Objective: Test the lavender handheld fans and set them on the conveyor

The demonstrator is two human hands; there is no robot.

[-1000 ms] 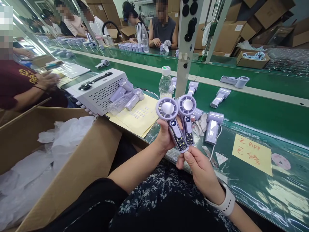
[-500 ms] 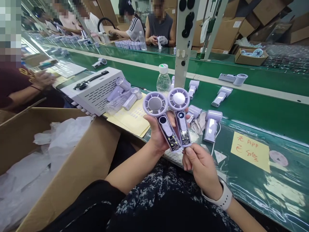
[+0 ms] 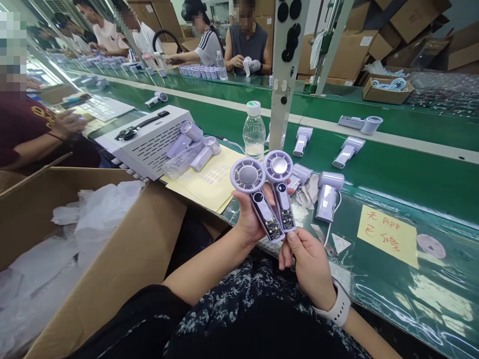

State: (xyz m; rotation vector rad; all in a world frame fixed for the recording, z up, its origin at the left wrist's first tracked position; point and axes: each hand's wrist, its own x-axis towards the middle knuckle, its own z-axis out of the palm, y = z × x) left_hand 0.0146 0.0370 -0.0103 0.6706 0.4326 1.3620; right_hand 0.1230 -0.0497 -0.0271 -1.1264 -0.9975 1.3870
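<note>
Two lilac handheld fans are spread side by side in my left hand point(image 3: 251, 219), its fingers wrapped behind their handles. The left fan point(image 3: 268, 219) has a dark round display, and circuit parts show through its clear handle cover. On the right fan point(image 3: 285, 205) the small round display is lit with a mark too small to read. My right hand point(image 3: 309, 264) pinches the bottom end of the right fan between thumb and fingers. Just beyond lie another lilac fan point(image 3: 326, 202) with a white cable, a crumpled pale cloth point(image 3: 309, 192) and a clear bottle point(image 3: 254, 132).
A cardboard box point(image 3: 123, 249) with white plastic bags stands at my left. Behind it sit a grey vented metal case point(image 3: 149, 144) and yellow sheets point(image 3: 228, 172). More fans point(image 3: 349, 151) lie on the green belt point(image 3: 407, 164), beside a metal post point(image 3: 281, 85). Co-workers sit across.
Both fans have come down a little and tilted back in my hands. The right fan's display showed 20 and now shows another mark. Some fans on the belt have shifted slightly.
</note>
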